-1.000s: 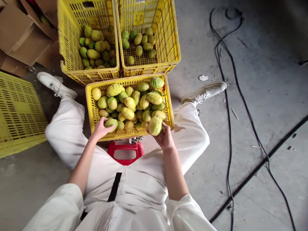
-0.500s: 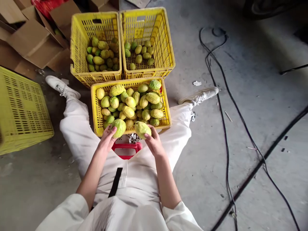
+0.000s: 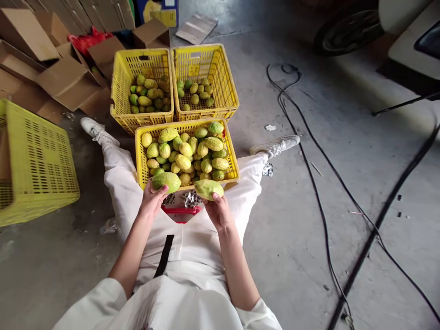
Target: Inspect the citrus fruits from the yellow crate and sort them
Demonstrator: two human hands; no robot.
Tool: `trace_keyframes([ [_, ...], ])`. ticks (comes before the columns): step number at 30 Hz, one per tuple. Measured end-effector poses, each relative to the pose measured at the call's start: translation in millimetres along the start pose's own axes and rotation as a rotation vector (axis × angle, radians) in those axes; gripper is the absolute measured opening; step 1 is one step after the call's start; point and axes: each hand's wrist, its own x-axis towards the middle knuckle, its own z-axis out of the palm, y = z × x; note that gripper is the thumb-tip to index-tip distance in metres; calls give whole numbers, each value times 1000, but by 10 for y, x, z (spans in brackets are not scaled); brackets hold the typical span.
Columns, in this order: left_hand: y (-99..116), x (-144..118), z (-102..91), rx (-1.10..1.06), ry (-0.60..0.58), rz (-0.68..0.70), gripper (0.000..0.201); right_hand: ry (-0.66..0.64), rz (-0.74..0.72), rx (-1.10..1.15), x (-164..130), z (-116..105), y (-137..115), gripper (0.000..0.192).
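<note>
My left hand is closed around a green-yellow oval fruit with ridged skin, held sideways. A paler yellow-green fruit, longer in shape, lies in the fingers of my right hand, the thumb against its near side. Both are held over the near edge of a shallow yellow crate between my legs. Inside that crate is a heap of similar fruit, from green to yellow, some smooth and some wrinkled. The kind of fruit is not certain from its look.
Two deeper yellow crates, left and right, stand behind, each with fruit at the bottom. A larger crate and cardboard boxes are at left. Black cables cross the floor at right; a wheel shows beyond.
The view has tipped upward, so the crates appear lower. Both fruits have been turned in my hands and now show their long sides. Each hand keeps its hold.
</note>
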Motion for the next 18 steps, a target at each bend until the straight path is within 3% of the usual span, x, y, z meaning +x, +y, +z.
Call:
trace_keyframes([
  [4,-31,-192,-50,-95,-14,-81,73,58,90,96,-153,32,99,34],
  [9,-1,-254,-6,-159,84,-158,48,45,129,68,-168,190,51,33],
  [13,311,-50,246,-86,58,-42,53,82,52,-119,116,516,-190,39],
  [18,697,84,543,-16,-40,143,55,29,-65,-125,344,911,-451,35],
])
